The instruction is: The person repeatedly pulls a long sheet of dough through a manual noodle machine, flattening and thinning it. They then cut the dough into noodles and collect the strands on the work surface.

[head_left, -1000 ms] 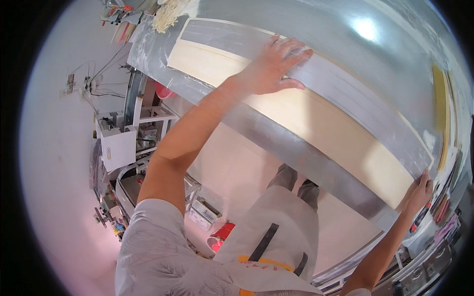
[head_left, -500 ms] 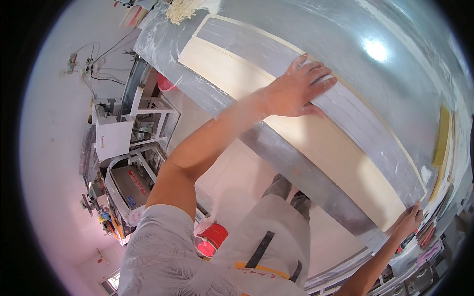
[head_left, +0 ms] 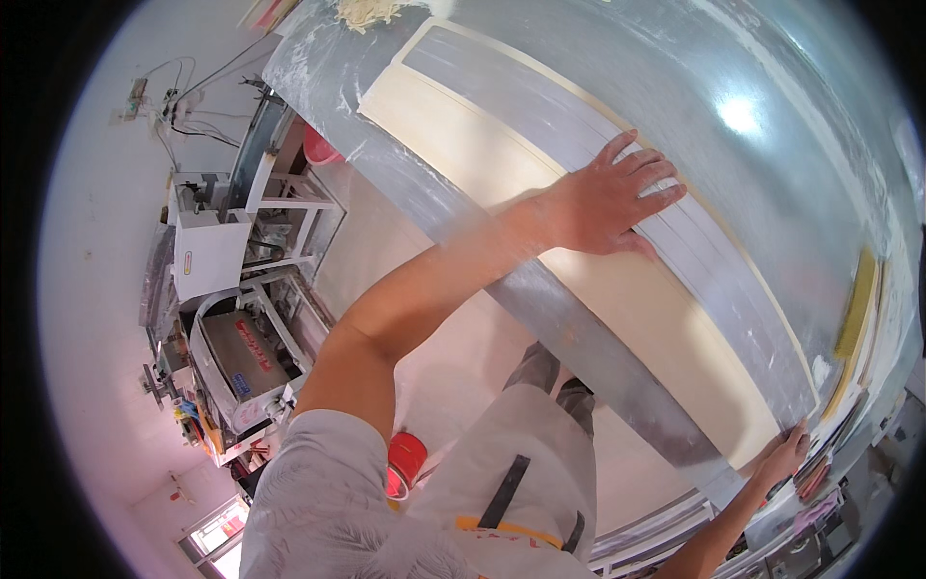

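Note:
A long pale-yellow dough sheet lies on the grey metal table. Over its far part rests a long, smooth grey plate with lengthwise lines, and a narrow border of dough shows beyond its far edge. My left hand is spread flat across the middle of the plate, its thumb reaching over the near side. At the right end, my right hand has its fingers drawn together by the corner of the plate and dough. Whatever they grip there is too small to make out.
Pale dough scraps sit at the far left of the table. A yellowish brush-like strip runs along the right side. Below on the left stand a white machine and a red bucket on the floor.
The whole view has shifted and turned slightly. My left hand appears a little further right and nearer, still spread on the plate. My right hand stays at the right end.

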A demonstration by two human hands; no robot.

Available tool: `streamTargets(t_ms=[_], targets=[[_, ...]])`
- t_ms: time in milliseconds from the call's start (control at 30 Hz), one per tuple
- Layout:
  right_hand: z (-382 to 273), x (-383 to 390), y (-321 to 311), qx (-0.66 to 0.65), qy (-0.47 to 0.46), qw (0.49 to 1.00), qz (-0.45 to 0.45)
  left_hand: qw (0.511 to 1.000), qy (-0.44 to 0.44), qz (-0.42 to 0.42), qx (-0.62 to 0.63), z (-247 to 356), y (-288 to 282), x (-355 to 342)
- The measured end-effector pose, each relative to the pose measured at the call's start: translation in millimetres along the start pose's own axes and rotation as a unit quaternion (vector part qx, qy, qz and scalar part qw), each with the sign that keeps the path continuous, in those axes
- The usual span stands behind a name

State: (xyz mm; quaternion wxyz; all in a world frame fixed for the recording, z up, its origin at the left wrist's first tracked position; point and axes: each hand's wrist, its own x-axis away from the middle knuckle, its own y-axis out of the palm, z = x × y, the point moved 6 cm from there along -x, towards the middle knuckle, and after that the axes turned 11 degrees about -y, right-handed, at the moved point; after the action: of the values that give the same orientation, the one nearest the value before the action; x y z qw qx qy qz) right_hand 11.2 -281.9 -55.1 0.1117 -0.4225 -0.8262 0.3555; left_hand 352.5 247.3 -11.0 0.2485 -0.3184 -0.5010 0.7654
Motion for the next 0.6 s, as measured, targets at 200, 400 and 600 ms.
streamTargets(t_ms=[200, 400, 600], targets=[[35, -5, -13, -0.022, 0.011, 1.0, -0.015, 1.0, 0.001, -0.015, 0.022, -4, -4, -7], [-9, 8, 4, 0.102, -0.04, 0.994, 0.0, 0.999, 0.024, -0.013, -0.024, -10, 21, -3], [-28, 6, 3, -0.001, -0.019, 1.0, 0.015, 0.999, -0.004, -0.042, -0.03, 10, 5, -19]])
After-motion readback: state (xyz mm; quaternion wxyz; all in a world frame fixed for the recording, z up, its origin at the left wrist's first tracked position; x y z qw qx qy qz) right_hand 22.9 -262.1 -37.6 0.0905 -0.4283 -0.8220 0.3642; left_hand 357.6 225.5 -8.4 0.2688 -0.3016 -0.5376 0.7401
